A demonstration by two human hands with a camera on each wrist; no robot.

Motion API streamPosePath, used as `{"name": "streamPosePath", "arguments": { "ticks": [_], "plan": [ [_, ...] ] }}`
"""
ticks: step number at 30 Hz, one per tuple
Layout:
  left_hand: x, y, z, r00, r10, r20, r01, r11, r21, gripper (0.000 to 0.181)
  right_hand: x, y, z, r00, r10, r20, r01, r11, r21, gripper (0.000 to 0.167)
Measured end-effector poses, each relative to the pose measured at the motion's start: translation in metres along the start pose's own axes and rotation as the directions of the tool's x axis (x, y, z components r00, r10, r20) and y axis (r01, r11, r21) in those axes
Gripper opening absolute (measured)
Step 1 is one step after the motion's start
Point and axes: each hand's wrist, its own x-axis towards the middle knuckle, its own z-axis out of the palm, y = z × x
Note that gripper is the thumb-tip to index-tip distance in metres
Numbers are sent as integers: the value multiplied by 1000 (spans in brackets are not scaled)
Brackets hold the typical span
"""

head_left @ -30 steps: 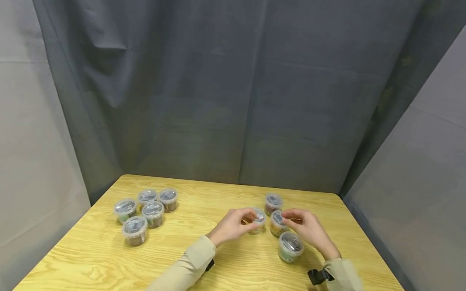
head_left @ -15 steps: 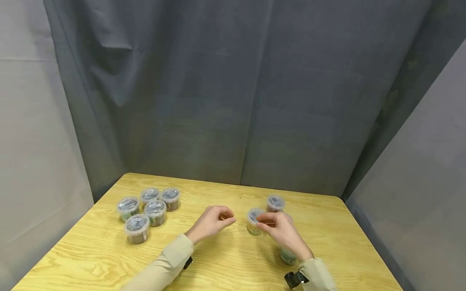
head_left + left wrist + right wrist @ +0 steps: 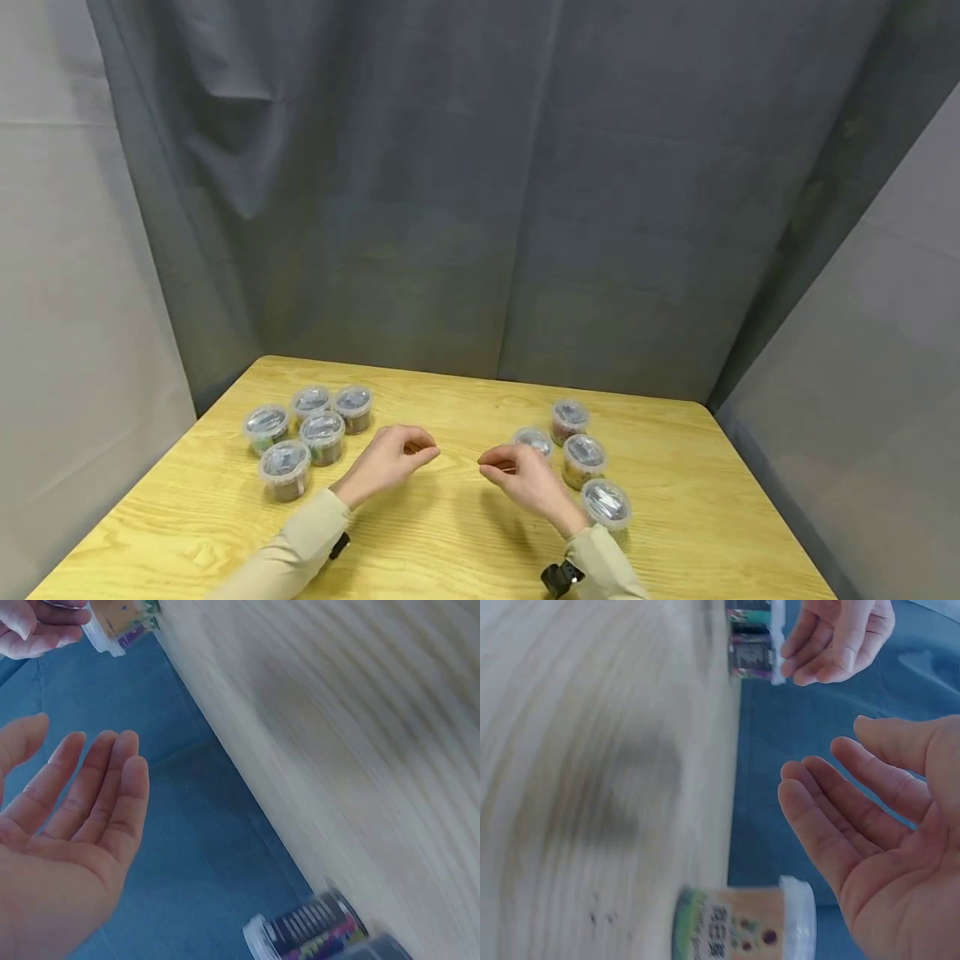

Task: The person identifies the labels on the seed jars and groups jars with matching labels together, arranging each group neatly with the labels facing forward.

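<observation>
Tabletop [image 3: 442, 396] lies beneath the left hand [image 3: 388, 460] and right hand [image 3: 528, 482], both empty, fingers relaxed and parted from the thumbs. Five left tubs [image 3: 285, 485] and four right tubs [image 3: 582, 472] stand to either side, likely light, stiff and slightly slippery, best held just below their lids [image 3: 606, 500]

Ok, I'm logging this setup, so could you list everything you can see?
Left tubs: five, mostly dark-bodied with translucent lids, table's left side
Right tubs: four, mixed colours with translucent lids, table's right side
Table: one, yellowish wood grain, under the tubs
Curtain: one, dark grey, behind the table
Side cloths: two, light grey, left and right
Sleeves: two, beige, on the forearms
Wrist devices: two, black, at the cuffs
Left grip, right grip: one each, bare, above mid-table, holding nothing
</observation>
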Motion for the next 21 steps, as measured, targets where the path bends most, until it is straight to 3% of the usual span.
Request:
{"name": "streamPosePath", "arguments": {
  "ticks": [12,21],
  "plan": [
    [-22,-21,-34,994,-33,-107,38,998,42,16,26,-4,39,998,-62,27,62,998,9,20],
    [-39,-39,-67,994,-1,-107,9,997,71,15,44,-21,71,982,-179,57,186,971,-149,16]
  ]
}}
